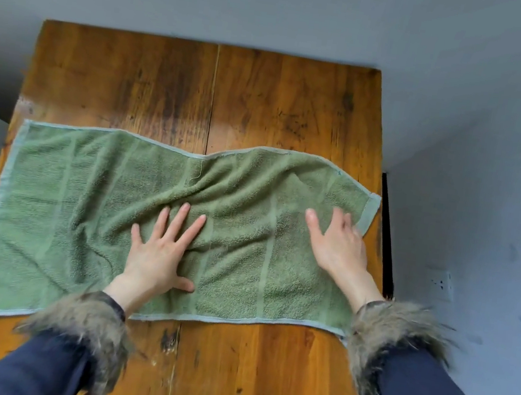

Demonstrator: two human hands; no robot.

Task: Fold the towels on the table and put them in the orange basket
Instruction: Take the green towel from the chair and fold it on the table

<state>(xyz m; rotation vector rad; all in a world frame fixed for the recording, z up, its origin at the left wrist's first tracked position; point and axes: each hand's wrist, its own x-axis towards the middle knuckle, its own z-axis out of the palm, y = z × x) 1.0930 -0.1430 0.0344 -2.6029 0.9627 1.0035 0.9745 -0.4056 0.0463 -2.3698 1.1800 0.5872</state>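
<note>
Planks of worn, stained wood made up the counter (207, 91), which was backed by a grey wall. Across its near half a green towel (85, 207) was laid out full length, its long sides running left to right, the far hem wavy and the middle marked by diagonal creases. The orange basket was not seen in the view.

Near the towel's centre the left hand (159, 250) was laid flat, fingers (180, 216) spread and straight, pressed onto the creased cloth. Towards the right end the right hand (338, 247) was held open over the pile, fingers splayed; whether the cloth was touched by it could not be told for certain, as it was slightly blurred. Nothing was pinched by either hand.

Smoothing ahead of the first fold was judged to be the step in hand. For the next move, the creases would need to be flattened and two corners of one short end pinched, so that end could be carried over to the other.
</note>
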